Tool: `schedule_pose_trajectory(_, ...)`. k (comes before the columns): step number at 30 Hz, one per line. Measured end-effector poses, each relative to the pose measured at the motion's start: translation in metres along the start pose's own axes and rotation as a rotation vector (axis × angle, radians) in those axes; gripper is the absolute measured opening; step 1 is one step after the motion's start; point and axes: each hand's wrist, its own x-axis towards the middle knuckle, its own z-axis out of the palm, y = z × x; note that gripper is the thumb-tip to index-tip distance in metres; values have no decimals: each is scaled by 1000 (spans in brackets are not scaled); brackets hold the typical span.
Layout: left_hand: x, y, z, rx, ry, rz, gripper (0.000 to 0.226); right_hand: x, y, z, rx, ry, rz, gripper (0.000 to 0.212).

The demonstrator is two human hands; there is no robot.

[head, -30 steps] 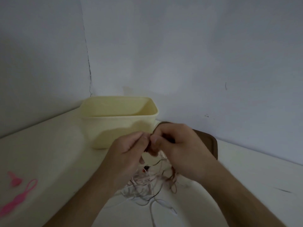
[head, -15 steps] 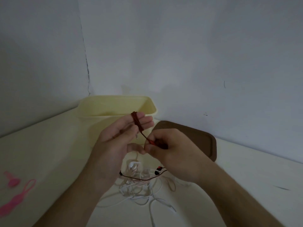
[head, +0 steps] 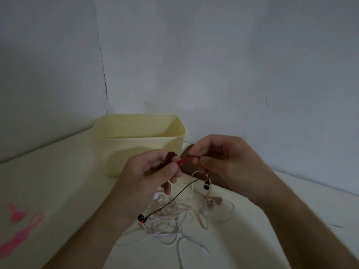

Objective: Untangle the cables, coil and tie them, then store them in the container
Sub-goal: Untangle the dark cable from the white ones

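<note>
We hold the dark red cable point(head: 175, 198) above the tabletop point(head: 58, 181), in front of the pale yellow container point(head: 136, 141). Part of it is wound into a small bundle point(head: 171, 156) on our left hand point(head: 149, 177), whose fingers point(head: 172, 168) are closed around that bundle with the thumb pressing on it. A short red piece of the cable point(head: 181, 161) bridges the gap to our right hand point(head: 227, 162), whose fingers point(head: 196, 151) pinch the strand shut. From there the cable hangs down in a loose line, one dark earbud point(head: 206, 186) dangling just under the right hand and the other earbud point(head: 141, 217) lying lower down by our left wrist. Beneath both hands lies the tangle of white and pale pink cables point(head: 174, 220), spread in loops on the tabletop, with a pair of beige earbuds point(head: 213, 201) at its right edge. How many separate cables are in that heap we cannot tell. The container stands upright and open near the corner of the walls point(head: 213, 65); we can see only part of its inside. A brown lid point(head: 187, 166) lies flat just to the right of it, mostly hidden behind our right hand. Well apart, at the left edge of the tabletop, lie pink ties point(head: 21, 232), untouched.
</note>
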Motion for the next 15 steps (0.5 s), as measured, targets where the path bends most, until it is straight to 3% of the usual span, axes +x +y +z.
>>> schedule_pose_trajectory(8, 3, 2, -3, -82, 123, 38, 16, -1, -5, -2, -140, 64, 8, 24)
schedule_pose_trajectory(15, 3, 3, -1, 17, 201, 39, 19, -3, -12, -3, 68, 163, 27, 21)
